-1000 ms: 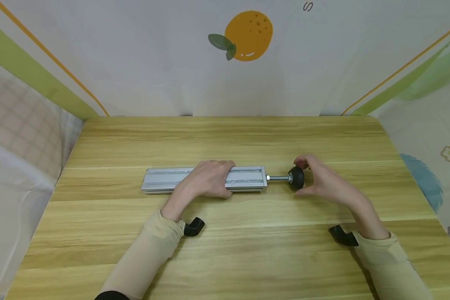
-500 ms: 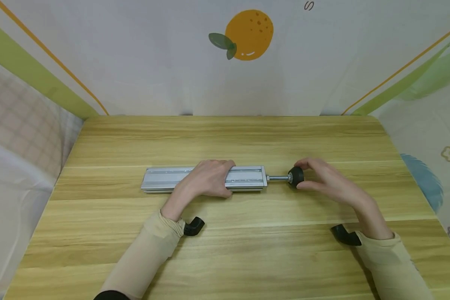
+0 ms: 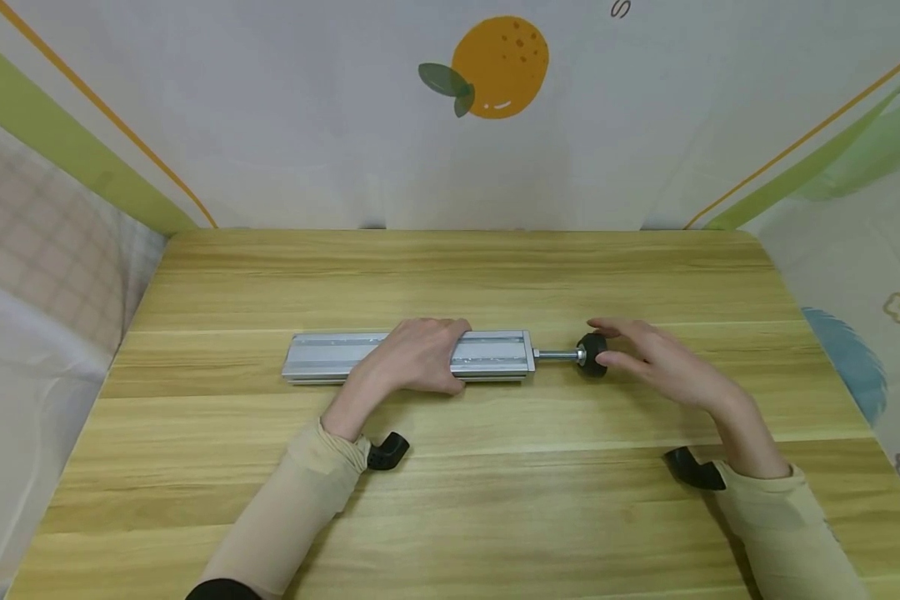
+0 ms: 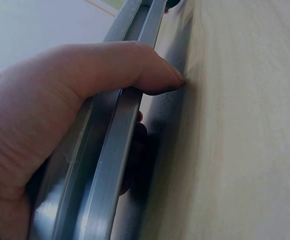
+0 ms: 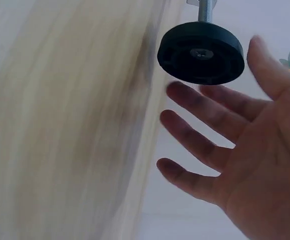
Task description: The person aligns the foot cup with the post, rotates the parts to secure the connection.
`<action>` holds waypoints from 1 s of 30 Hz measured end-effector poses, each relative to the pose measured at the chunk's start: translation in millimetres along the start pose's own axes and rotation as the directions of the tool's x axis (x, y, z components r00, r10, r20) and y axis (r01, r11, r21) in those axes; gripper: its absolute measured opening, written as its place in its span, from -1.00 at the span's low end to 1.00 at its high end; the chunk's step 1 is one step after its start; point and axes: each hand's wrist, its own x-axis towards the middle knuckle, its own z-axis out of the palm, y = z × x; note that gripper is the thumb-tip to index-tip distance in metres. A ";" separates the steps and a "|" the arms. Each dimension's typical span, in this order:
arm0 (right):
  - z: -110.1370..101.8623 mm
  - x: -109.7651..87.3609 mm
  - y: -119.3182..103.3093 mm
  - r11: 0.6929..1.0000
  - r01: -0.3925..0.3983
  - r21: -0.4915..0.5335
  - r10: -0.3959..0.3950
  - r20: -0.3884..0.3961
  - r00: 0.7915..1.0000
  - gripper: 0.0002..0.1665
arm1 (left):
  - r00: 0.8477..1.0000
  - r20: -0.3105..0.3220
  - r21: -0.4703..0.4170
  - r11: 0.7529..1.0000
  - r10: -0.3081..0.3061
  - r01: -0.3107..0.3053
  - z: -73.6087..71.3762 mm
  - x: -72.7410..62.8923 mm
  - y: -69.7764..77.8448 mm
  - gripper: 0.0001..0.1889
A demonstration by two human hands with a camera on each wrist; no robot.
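My left hand [image 3: 420,357] lies across a silver aluminium profile [image 3: 322,358] and grips it. In the left wrist view, the thumb [image 4: 120,67] crosses the near side of the profile, and darker fingertips show beneath it. From the profile's right end a threaded rod [image 3: 558,355] sticks out, with a black round levelling foot [image 3: 591,357] at its tip. My right hand [image 3: 667,367] is at the foot with fingers loosely extended. In the right wrist view the thumb [image 5: 264,65] is beside the foot's rim and the fingers are spread, not curled round it.
Everything lies over a wood-grain table [image 3: 495,517]. A white curtain [image 3: 307,125] with a printed orange fruit hangs behind its far edge. Black curved pieces [image 3: 388,451] stick out from both sleeve cuffs.
My right fingers have loosened and straightened from round the foot, and the hand has shifted slightly right and down. The left hand and the profile stay put.
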 end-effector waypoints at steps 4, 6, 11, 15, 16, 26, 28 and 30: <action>0.7 2.1 -1.6 0.999 0.006 0.034 -0.005 -0.050 0.999 -0.17 | 1.000 -0.004 0.007 1.000 0.003 -0.002 0.0 -0.1 -0.2 -0.32; 2.4 4.5 -1.7 0.999 0.033 0.008 -0.032 -0.074 0.997 -0.12 | 1.000 -0.004 0.007 1.000 0.003 -0.003 -0.3 -0.3 -0.2 -0.30; 5.7 8.5 -2.1 0.995 0.086 -0.055 -0.091 -0.103 0.990 -0.12 | 1.000 -0.001 0.002 1.000 0.000 0.000 -0.9 -0.7 -0.2 -0.26; 5.5 7.8 -2.5 0.996 0.076 -0.047 -0.080 -0.106 0.991 -0.16 | 1.000 0.000 -0.005 1.000 -0.001 0.001 -0.5 -0.3 -0.4 -0.26; 5.2 7.3 -2.3 0.996 0.075 -0.044 -0.080 -0.104 0.991 -0.19 | 1.000 0.001 -0.006 1.000 -0.002 0.002 -0.4 -0.2 -0.4 -0.27; 0.1 0.8 2.6 0.995 0.094 -0.044 -0.095 -0.029 0.995 -0.44 | 1.000 0.005 -0.005 1.000 0.004 -0.004 -0.9 -0.6 0.1 -0.25; -0.6 0.5 2.8 0.996 0.076 -0.040 -0.076 0.002 0.997 -0.41 | 1.000 0.004 -0.002 1.000 0.006 -0.006 -0.7 -0.8 -0.2 -0.25; -1.2 0.0 2.5 0.998 0.057 -0.038 -0.056 0.025 0.998 -0.38 | 1.000 0.001 0.000 1.000 0.009 -0.009 -0.4 -0.8 -0.5 -0.26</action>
